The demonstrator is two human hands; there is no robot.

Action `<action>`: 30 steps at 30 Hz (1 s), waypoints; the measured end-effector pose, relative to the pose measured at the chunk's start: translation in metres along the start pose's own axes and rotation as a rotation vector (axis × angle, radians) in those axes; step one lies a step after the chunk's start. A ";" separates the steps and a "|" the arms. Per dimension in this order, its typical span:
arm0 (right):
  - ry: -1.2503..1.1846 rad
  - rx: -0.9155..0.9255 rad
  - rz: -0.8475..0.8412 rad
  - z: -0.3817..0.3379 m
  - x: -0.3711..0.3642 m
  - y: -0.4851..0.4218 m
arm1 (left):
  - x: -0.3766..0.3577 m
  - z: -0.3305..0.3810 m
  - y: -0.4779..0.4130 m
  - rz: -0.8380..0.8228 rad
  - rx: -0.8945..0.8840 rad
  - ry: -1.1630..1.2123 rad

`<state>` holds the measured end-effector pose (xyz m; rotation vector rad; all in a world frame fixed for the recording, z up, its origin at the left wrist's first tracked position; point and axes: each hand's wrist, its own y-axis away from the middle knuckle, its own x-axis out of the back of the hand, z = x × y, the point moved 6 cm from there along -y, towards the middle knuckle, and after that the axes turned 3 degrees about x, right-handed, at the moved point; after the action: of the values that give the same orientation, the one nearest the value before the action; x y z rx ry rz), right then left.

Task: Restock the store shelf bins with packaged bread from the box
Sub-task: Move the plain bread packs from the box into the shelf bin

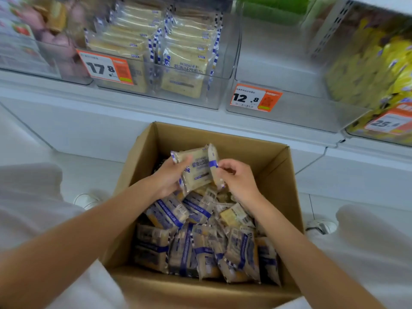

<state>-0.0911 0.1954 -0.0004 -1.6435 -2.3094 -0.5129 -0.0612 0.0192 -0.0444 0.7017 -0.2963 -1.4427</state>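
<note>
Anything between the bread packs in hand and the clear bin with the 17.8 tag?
Nothing visible. The left hand and right hand hold the blue-striped clear bread packs over the open brown cardboard box; open air runs up to the clear plastic bin. Only its front wall must be cleared, and it already looks nearly full.

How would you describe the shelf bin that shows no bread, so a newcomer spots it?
Start at the open cardboard box on the floor and look up. The clear bin above and right of it carries an orange 12.8 price tag; its neighbours hold blue-striped packs and yellow packs, it shows none.
</note>
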 end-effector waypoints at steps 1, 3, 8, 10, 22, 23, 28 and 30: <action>0.076 0.072 -0.076 -0.006 -0.015 0.004 | -0.010 0.000 0.002 -0.038 0.015 -0.010; 0.133 0.158 -0.211 -0.009 -0.038 0.011 | -0.016 0.002 0.003 0.002 0.007 -0.016; 0.036 -0.021 -0.001 0.009 -0.011 -0.009 | 0.005 0.003 -0.005 0.075 0.079 0.089; -0.020 -0.180 0.013 0.023 0.000 -0.018 | 0.001 0.008 -0.003 0.016 0.092 0.099; -0.265 -0.108 0.090 -0.033 0.013 -0.027 | 0.011 0.059 0.030 -0.054 -0.043 -0.065; -0.213 -0.054 0.063 -0.048 0.015 -0.026 | 0.010 0.066 0.037 -0.105 -0.051 -0.086; 0.450 0.320 -0.189 -0.132 0.009 -0.025 | 0.003 0.102 0.066 -0.293 -0.080 -0.223; 0.680 0.514 -0.240 -0.160 -0.002 -0.021 | 0.000 0.120 0.076 -0.274 -0.135 -0.360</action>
<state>-0.1095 0.1191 0.1409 -0.7944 -1.8986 -0.3940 -0.0710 -0.0137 0.0936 0.3787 -0.3870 -1.8355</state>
